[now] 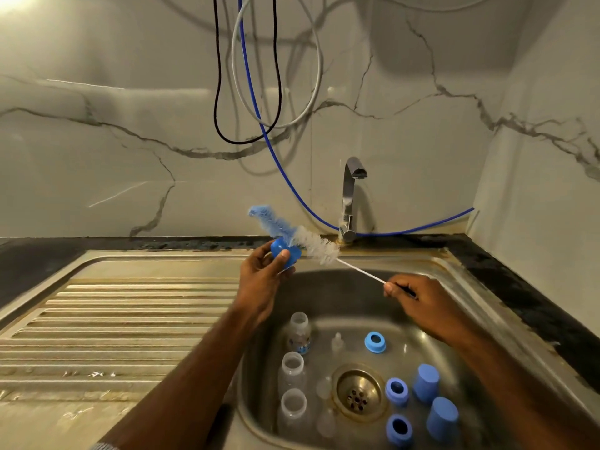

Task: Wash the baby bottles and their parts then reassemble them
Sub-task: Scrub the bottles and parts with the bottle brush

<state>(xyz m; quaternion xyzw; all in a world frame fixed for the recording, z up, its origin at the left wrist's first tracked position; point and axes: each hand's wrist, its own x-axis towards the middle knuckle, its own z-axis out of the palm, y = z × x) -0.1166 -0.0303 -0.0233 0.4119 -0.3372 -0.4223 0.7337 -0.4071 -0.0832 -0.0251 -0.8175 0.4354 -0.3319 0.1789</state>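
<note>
A person stands at a steel sink [480, 306], midway through washing a set of baby bottles. The left hand [263, 274] grips a blue cap [285, 253], fingers and thumb curled round it, above the sink's far left rim. The right hand [418, 300] pinches the thin wire handle of a bottle brush [311, 240], whose white and blue bristles lie just behind the cap, at about 12 o'clock from it. Whether the bristles touch the cap cannot be told from this angle.

The step in hand looks to be the scrubbing of this cap. No water runs from the tap [352, 190], which stands at 12 o'clock behind the basin.

The rest of the set waits in the basin. Three clear bottles [293, 368] stand in a row at 9 o'clock from the drain [357, 391]. Three blue rings [396, 389] sit at roughly 12, 3 and 5 o'clock from the drain, with two more blue caps [426, 381] beyond them at 3 and 4 o'clock. Clear teats [337, 342] lie between bottles and drain, hard to count.

By appearance, the next move calls for steering the bristles into the cap's open mouth and turning them, with the left hand keeping the cap steady. Rinsing and reassembly are not yet begun.

A ridged draining board [113, 319] flanks the basin at 9 o'clock, on a dark counter [519, 287].
</note>
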